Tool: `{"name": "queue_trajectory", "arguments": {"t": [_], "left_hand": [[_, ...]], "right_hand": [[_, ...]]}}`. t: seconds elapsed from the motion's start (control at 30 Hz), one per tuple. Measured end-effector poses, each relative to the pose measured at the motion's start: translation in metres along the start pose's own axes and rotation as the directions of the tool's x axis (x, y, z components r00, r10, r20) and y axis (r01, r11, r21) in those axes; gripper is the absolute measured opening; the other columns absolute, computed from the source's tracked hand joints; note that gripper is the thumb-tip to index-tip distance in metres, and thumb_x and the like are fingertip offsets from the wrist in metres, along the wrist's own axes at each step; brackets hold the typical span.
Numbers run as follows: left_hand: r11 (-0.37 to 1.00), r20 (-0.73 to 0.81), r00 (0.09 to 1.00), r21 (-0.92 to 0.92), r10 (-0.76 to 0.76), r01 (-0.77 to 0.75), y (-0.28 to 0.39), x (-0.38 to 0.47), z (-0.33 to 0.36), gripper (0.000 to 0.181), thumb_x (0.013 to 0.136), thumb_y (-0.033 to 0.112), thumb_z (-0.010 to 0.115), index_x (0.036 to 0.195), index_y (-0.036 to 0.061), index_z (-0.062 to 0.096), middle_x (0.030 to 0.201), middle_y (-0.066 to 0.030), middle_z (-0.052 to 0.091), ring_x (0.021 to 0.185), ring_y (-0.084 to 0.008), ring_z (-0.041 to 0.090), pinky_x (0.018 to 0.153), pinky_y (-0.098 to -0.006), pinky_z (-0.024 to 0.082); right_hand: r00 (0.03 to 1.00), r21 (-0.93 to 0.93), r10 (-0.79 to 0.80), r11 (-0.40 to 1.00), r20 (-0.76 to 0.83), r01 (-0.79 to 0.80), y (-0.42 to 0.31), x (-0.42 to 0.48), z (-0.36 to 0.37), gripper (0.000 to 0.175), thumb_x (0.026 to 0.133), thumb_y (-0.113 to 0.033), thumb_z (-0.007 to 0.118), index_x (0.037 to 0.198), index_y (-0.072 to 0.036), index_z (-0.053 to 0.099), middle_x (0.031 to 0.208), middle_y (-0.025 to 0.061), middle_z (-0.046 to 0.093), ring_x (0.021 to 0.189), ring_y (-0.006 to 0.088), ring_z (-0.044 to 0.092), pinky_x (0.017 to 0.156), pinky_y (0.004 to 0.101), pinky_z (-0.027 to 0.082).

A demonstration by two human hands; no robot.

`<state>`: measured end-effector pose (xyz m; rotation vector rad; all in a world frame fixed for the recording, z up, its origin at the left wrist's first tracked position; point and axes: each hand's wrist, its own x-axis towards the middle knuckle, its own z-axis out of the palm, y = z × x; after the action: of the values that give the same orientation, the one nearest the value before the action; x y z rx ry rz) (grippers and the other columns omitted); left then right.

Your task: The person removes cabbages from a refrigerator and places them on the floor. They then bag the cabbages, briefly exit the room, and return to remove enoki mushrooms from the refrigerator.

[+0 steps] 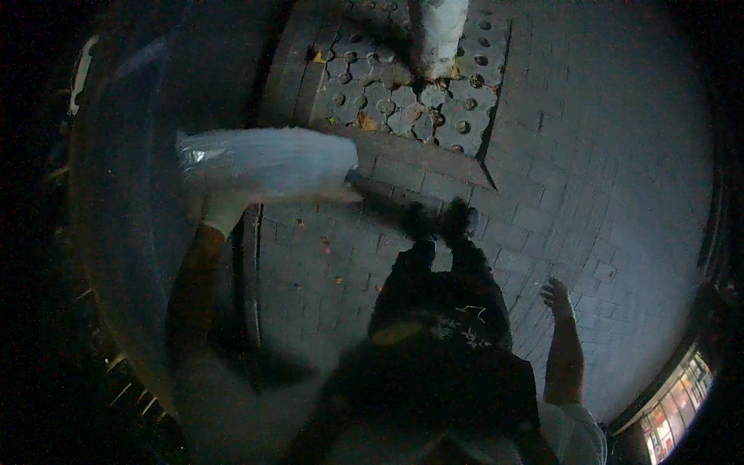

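Observation:
A pale package, apparently wrapped in shiny plastic, lies sideways across my left hand. That hand supports it from the near side, out over the kerb, and most of its fingers are hidden or blurred. The hand looks paler than the forearm, perhaps from a glove. My right hand hangs low at my side above the paving, its fingers loosely spread with nothing in them. Between the two arms are my dark clothing and my shoes on the pavement.
Ahead, a whitish trunk or post rises from a square of perforated paving blocks with scattered leaves. The kerb runs along my left, beside dark roadway. A lit window shows at the lower right.

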<state>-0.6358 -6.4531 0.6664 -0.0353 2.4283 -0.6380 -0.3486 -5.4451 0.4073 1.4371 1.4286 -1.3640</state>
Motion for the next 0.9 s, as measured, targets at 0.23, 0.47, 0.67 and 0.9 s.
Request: {"name": "queue_trajectory", "arguments": {"t": [0.23,0.47,0.67,0.9], "left_hand": [[0.995,0.034,0.996,-0.053,-0.078,0.079,-0.026,-0.029,-0.022,0.026,0.100,0.030,0.065,0.099,0.0106,0.083,0.103,-0.0185,0.081,0.096,-0.0387,0.079,0.082,-0.0552,0.063],[1.000,0.037,0.999,0.000,0.001,-0.001,0.032,0.014,-0.113,0.026,0.101,0.028,0.064,0.102,0.0101,0.084,0.108,-0.0193,0.081,0.101,-0.0402,0.079,0.084,-0.0549,0.063],[0.964,0.012,0.974,0.141,0.225,-0.224,0.136,0.119,-0.223,0.027,0.102,0.026,0.063,0.105,0.0097,0.084,0.112,-0.0201,0.080,0.105,-0.0415,0.078,0.086,-0.0547,0.063],[0.938,-0.017,0.996,0.337,0.089,-0.078,0.153,0.294,-0.428,0.027,0.103,0.025,0.062,0.108,0.0092,0.084,0.117,-0.0209,0.080,0.109,-0.0430,0.077,0.088,-0.0544,0.063]], "right_hand": [[0.966,-0.142,-0.203,0.964,0.159,0.226,-0.126,0.087,0.077,0.055,0.103,-0.046,0.072,0.145,-0.011,0.064,0.122,0.0068,0.075,0.093,0.0224,0.073,0.074,0.0394,0.055],[0.865,-0.087,-0.378,0.900,0.330,0.426,-0.205,0.124,0.099,0.046,0.104,-0.029,0.075,0.143,-0.007,0.067,0.118,0.0056,0.076,0.096,0.0203,0.073,0.077,0.0366,0.057],[0.937,0.150,-0.285,0.954,0.202,0.258,-0.223,0.115,0.043,0.045,0.108,-0.026,0.071,0.145,-0.001,0.066,0.128,0.0096,0.074,0.105,0.0228,0.074,0.083,0.0375,0.061],[0.943,0.283,-0.333,0.907,0.022,0.313,-0.197,0.133,-0.048,0.046,0.106,-0.030,0.073,0.146,-0.008,0.067,0.118,0.0074,0.077,0.095,0.0189,0.075,0.073,0.0311,0.058]]}}
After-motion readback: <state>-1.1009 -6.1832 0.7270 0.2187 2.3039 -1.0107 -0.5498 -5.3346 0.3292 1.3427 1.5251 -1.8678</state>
